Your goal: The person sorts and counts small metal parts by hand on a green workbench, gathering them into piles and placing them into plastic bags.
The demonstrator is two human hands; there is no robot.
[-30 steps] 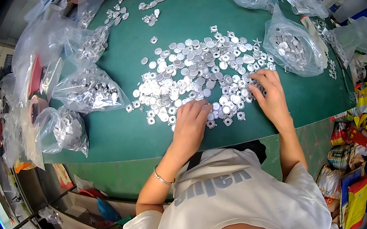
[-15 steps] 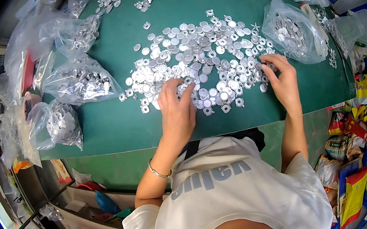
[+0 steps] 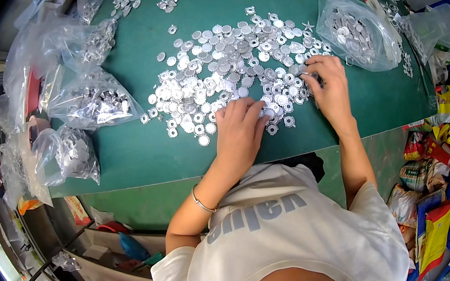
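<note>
Left grip (image 3: 238, 129) and right grip (image 3: 331, 84) curl at metal discs (image 3: 196, 94); whether either pinches one is unclear. Overlapping ones call for light handling.

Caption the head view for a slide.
Left hand and right hand at silvery discs on a green table between clear plastic bags.

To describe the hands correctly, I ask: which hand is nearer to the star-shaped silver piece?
Right. The right hand is on the near side of the star-shaped silver piece; the left hand is farther off, toward the person and to its left.
</note>
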